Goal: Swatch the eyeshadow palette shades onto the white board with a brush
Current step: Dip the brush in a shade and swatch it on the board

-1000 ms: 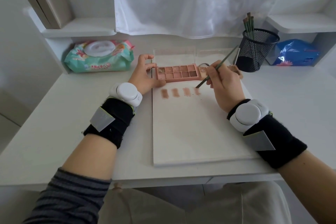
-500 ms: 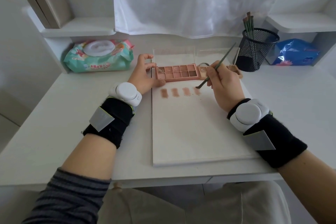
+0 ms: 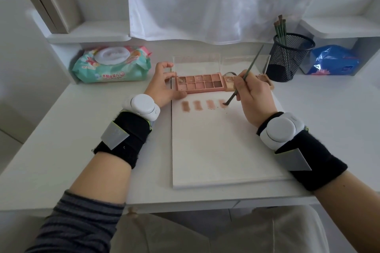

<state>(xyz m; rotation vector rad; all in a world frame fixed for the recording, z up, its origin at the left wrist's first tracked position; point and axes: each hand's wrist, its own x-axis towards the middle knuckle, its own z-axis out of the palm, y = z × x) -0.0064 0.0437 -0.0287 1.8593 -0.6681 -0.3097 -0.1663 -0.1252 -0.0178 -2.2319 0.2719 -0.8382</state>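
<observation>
Home desk/vanity corner: white desk [image 3: 61, 129] with built-in side shelves [image 3: 92, 33], pack of wet wipes [image 3: 112, 65], mesh pen cup [image 3: 290, 55] holding brushes, white curtain [image 3: 216, 2] behind, boxed books [image 3: 53, 6] on the shelf.

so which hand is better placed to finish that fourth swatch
Right. The right hand already grips the brush, its tip on the fourth swatch. The left hand holds the palette.
</observation>
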